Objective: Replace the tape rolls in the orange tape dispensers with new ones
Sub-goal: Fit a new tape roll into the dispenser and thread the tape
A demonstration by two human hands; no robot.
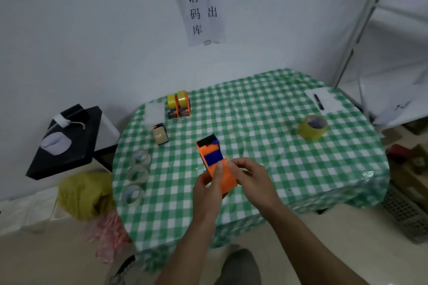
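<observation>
An orange tape dispenser (212, 157) with blue and black parts is held above the middle of the green checked table (266, 146). My left hand (208, 188) grips its lower left side, thumb across the orange body. My right hand (251, 177) pinches its right edge with the fingertips. No roll is visible inside it. Two orange dispensers with yellow rolls (178, 105) stand side by side at the back left. A dispenser with a tan roll (160, 134) lies in front of them. A yellow tape roll (312, 127) sits at the right.
Three clear tape rolls (136, 176) lie in a row along the table's left edge. A paper with a black pen (319, 101) is at the back right. A black stool (69, 141) and bags stand left of the table, boxes and a crate to the right.
</observation>
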